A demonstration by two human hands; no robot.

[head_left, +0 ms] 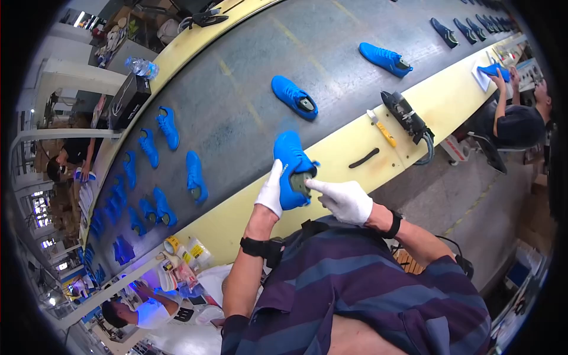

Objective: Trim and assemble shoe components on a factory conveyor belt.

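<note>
A blue sneaker (287, 160) with a dark green form in its opening hangs over the table's near edge, toe pointing away from me. My left hand (271, 190), in a white glove, is closed round the sneaker's left side. From the right, my right hand (344, 198), also white-gloved, reaches to the shoe's collar. Its index finger touches near the dark form, while the other fingers are curled in; whatever they might hold is hidden. To the right on the yellow ledge lie a thin dark curved strip (364, 158) and a yellow-handled knife or brush (381, 128).
A grey conveyor belt (236, 100) carries several blue sneakers (294, 96) and dark shoes (444, 32). A black corded tool (407, 115) rests on the yellow ledge (438, 118). Tape rolls (171, 244) stand at left. Another person (520, 121) handles a blue shoe at far right.
</note>
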